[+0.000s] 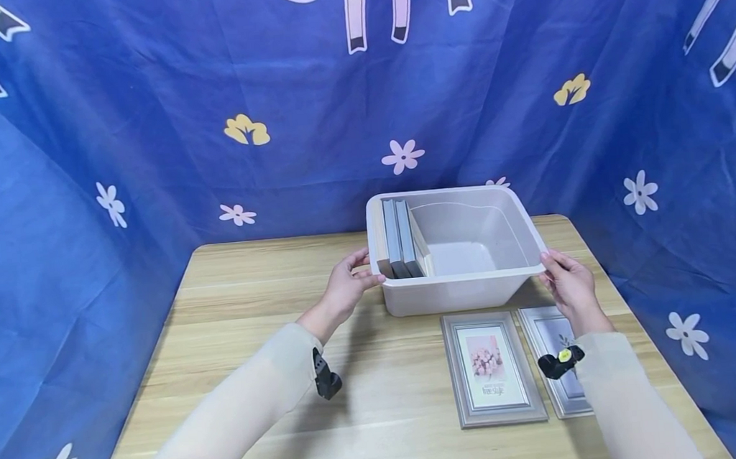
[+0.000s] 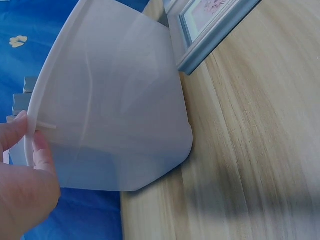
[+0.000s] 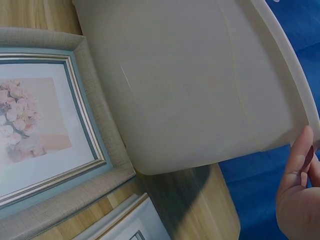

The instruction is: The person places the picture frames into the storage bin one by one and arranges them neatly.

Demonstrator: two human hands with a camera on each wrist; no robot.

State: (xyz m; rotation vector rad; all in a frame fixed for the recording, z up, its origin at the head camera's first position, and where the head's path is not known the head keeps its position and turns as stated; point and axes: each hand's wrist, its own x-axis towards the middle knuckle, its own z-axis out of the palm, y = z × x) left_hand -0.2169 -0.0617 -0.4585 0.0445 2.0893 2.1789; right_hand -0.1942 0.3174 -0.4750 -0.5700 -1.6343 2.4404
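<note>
A light grey plastic bin (image 1: 457, 293) stands toward the back of the wooden table. My left hand (image 1: 345, 286) pinches its rim at the near left corner, thumb on one side and fingers on the other, as the left wrist view also shows. At the near right corner, my right hand (image 1: 570, 284) grips the rim between thumb and fingers. Inside the bin, against its left wall, several thin rectangular things (image 1: 401, 234) with beige and grey-blue edges stand on end. Their faces are hidden. The bin's right part shows bare floor.
In front of the bin lies a picture frame (image 1: 492, 364) with pink flowers, its far edge close to the bin. A second picture frame (image 1: 545, 331) lies to its right, partly under my right forearm. A blue patterned curtain (image 1: 307, 119) encloses the table (image 1: 243, 297).
</note>
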